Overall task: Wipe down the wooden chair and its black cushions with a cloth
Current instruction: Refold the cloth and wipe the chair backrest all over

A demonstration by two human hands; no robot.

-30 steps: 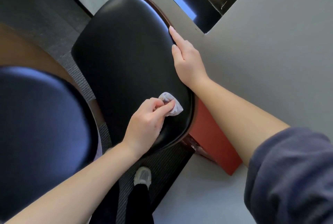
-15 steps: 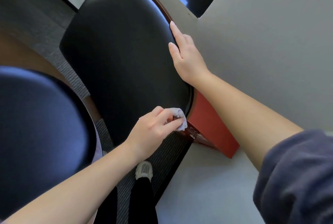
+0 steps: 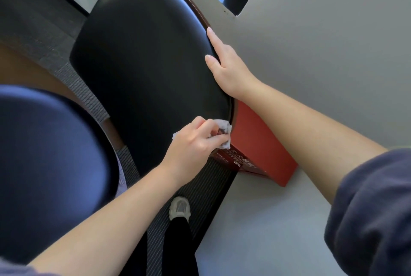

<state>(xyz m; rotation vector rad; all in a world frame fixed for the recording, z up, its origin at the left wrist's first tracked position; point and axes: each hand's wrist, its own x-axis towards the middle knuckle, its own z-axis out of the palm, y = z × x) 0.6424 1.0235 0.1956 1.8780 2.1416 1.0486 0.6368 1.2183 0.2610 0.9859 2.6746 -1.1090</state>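
1. I pinch the small crumpled white cloth [image 3: 225, 128] in my left hand [image 3: 195, 141], fingers curled round it. It sits at the near lower edge of the large glossy black padded cushion [image 3: 144, 57], just beside the thin dark wooden rim [image 3: 232, 106].
2. My right hand [image 3: 229, 69] lies flat on the cushion's right edge with straight fingers, grasping nothing. I judge that it steadies the chair.
3. Cloth: light, soft, shapeless. I judge that it bunches readily. Hold it as a wad under the fingertips, leaving one face exposed.
4. Cushion: the sheen suggests a slick skin over yielding padding. Expect the cloth to glide; apply moderate pressure.
5. Rim: stiff and narrow. Fold the cloth over the edge and pinch along it.
6. The red rectangular cardboard box [image 3: 262, 149] lies just beside the rim; the cloth may snag there.
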